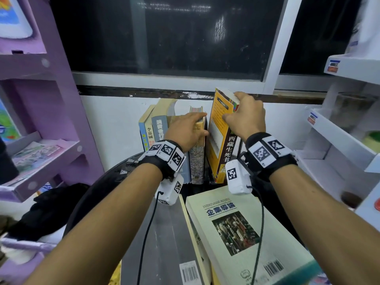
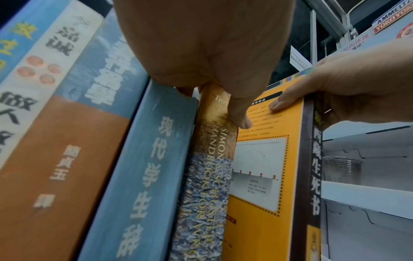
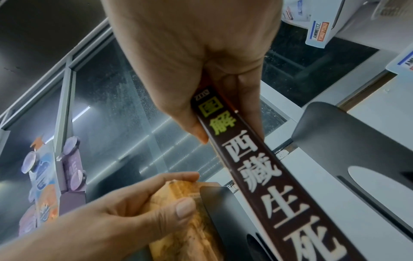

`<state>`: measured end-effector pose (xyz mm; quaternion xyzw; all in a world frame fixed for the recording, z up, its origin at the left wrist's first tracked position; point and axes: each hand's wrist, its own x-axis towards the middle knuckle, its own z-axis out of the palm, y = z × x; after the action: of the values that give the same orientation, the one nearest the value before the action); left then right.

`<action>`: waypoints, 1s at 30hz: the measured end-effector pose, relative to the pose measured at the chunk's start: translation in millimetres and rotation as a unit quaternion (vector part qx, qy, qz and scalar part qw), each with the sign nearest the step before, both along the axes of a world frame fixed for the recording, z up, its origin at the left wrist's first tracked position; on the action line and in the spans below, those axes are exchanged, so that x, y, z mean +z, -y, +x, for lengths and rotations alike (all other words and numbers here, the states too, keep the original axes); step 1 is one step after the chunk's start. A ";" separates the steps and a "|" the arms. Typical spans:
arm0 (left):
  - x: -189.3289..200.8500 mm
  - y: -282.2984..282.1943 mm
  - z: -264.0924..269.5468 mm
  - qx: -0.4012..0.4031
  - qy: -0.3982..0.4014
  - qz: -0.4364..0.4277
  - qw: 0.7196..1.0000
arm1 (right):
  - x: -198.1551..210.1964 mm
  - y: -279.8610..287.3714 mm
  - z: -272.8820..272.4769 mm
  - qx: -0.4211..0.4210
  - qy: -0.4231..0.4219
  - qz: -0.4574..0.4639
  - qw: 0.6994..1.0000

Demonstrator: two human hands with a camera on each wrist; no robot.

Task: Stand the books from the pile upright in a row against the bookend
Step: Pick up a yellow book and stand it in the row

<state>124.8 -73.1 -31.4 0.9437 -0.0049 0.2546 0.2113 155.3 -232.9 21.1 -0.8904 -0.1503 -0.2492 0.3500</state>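
Observation:
Several books stand upright in a row (image 1: 156, 128) at the back of a black round table (image 1: 107, 182). My left hand (image 1: 189, 126) grips the top of the last one, a tan mottled handbook (image 2: 210, 159), thumb on its spine. My right hand (image 1: 240, 116) pinches the top of a yellow book with a dark spine (image 1: 220, 145), which stands just right of the handbook, leaning slightly. In the right wrist view a black metal bookend (image 3: 357, 144) rises to the right of this book (image 3: 268, 185). The pile lies nearer me: a pale green book (image 1: 246, 233) beside a grey one (image 1: 164, 243).
A purple shelf unit (image 1: 41, 120) stands close on the left and a white shelf unit (image 1: 339, 140) on the right. A white wall and dark window (image 1: 164, 38) back the row. A black cloth heap (image 1: 51, 206) lies at lower left.

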 end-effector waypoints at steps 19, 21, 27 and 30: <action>5.1 -2.8 -12.5 -0.016 -0.041 0.023 0.999 | -30.5 -34.3 4.9 0.043 -0.036 -0.009 0.998; 5.1 -2.6 -13.2 -0.019 -0.037 0.031 0.999 | -29.0 -32.0 6.3 0.058 -0.045 -0.018 0.997; 7.1 -1.4 -14.4 -0.023 -0.033 0.038 0.998 | -10.4 -17.4 2.9 0.139 -0.099 -0.112 0.979; 7.0 -1.6 -14.6 -0.020 -0.032 0.040 0.998 | -4.0 -11.7 -0.6 0.178 -0.137 -0.154 0.962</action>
<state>110.2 -71.5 -24.4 0.9589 -0.0271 0.2192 0.1780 154.7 -221.2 17.1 -0.9181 -0.2931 -0.0326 0.2647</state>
